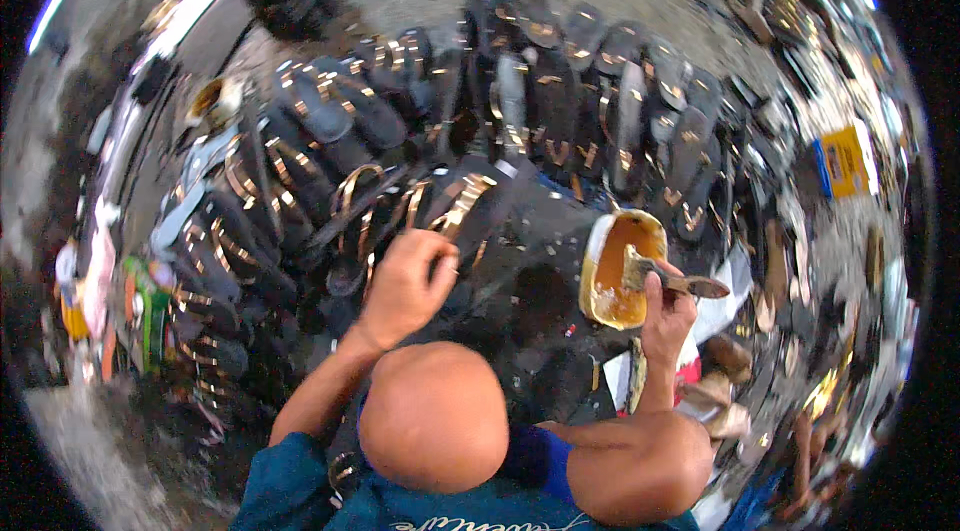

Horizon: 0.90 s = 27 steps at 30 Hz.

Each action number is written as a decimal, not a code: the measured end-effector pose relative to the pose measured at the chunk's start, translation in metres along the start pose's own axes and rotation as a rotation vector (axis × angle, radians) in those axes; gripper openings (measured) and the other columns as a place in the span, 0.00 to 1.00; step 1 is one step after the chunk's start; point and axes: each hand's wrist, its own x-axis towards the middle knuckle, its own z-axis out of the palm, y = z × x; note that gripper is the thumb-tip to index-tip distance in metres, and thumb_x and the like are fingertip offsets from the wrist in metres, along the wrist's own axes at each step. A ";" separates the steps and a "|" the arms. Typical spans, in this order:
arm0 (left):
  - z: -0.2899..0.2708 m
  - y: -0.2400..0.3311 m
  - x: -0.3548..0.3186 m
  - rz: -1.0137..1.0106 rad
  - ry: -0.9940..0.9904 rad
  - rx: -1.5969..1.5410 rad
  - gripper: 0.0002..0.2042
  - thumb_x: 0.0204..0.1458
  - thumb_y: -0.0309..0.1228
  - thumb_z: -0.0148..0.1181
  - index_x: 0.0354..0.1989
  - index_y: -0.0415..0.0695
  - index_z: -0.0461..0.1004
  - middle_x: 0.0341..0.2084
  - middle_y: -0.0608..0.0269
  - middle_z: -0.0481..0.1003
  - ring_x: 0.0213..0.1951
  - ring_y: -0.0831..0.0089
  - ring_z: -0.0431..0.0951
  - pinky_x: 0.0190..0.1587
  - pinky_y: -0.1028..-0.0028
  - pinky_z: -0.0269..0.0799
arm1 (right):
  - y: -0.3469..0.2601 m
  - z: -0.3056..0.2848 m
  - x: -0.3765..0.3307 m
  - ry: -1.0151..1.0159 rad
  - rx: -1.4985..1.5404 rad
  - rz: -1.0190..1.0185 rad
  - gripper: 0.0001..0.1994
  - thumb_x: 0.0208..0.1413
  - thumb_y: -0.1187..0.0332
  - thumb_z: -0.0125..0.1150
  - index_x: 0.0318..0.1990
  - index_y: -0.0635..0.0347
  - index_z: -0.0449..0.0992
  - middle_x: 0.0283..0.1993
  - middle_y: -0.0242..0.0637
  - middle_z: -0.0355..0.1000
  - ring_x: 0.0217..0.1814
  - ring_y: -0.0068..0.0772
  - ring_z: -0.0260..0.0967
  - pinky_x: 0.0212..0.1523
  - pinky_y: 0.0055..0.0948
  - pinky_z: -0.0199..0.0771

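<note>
bare knees and blue cloth fill the bottom edge, close under the camera. beyond them the right hand [668, 316] is closed around a brush [668, 276], bristles dipped into the yellow glue tub [620, 269], likely loading adhesive. left hand [405, 286] curls, fingers together, on a gold-strapped sandal [455, 206] among dark rows, seemingly steadying it.

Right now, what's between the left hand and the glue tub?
Head view: no sandal or tool lies between the left hand and the glue tub, only dark, littered floor. The right hand holds a brush dipped in the tub.
</note>
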 end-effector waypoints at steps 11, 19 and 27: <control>0.133 -0.017 -0.033 -0.012 -0.280 -0.008 0.32 0.50 0.31 0.68 0.62 0.34 0.61 0.53 0.42 0.69 0.55 0.45 0.67 0.60 0.55 0.64 | 0.014 -0.037 -0.036 0.201 -0.081 0.095 0.13 0.63 0.68 0.64 0.51 0.65 0.79 0.34 0.31 0.77 0.34 0.18 0.70 0.37 0.23 0.71; 0.124 -0.013 -0.043 -0.382 -0.623 -0.007 0.25 0.51 0.44 0.69 0.47 0.35 0.73 0.38 0.45 0.76 0.47 0.48 0.72 0.51 0.58 0.70 | 0.027 -0.023 -0.034 0.148 -0.080 0.112 0.14 0.62 0.69 0.65 0.51 0.68 0.77 0.38 0.33 0.78 0.37 0.17 0.71 0.41 0.21 0.71; 0.104 0.006 -0.034 -0.468 -0.597 -0.108 0.23 0.51 0.46 0.70 0.40 0.35 0.75 0.29 0.48 0.78 0.33 0.52 0.79 0.39 0.59 0.74 | 0.031 -0.020 -0.034 0.172 -0.064 0.122 0.13 0.61 0.68 0.66 0.50 0.65 0.79 0.36 0.34 0.79 0.34 0.19 0.71 0.38 0.23 0.72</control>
